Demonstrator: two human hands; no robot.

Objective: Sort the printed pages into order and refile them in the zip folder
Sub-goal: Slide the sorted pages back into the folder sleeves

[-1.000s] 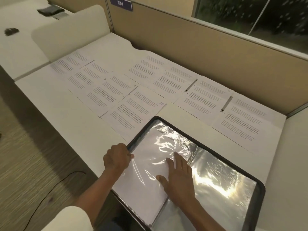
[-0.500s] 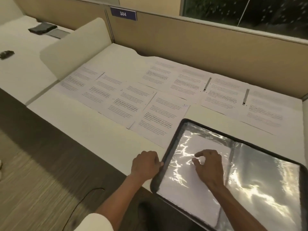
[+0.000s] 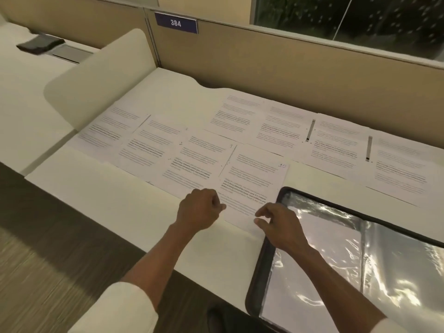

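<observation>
white printed pages [image 3: 153, 145] lie spread in two rows across the table [image 3: 115, 198], eight that i can count, so from where i stand most of the refiling is yet to do. the zip folder [image 3: 260, 260] lies open at the near right corner, its clear sleeves [image 3: 396, 272] shiny. one pale sheet [image 3: 319, 241] seems to sit in the left sleeve, which looks like the only filing done. both hands are at the nearest sheet, the one marked 10 [image 3: 254, 179], which lies flat just beside the folder's top corner. the left hand [image 3: 199, 210] has its fingers [image 3: 211, 200] curled in, thumb at the sheet's near left edge. i cannot tell whether it pinches the paper. the right hand [image 3: 283, 224] hangs over the near right corner, thumb and forefinger bent but apart, nothing between them. that page looks next to go in, the other seven after it.
</observation>
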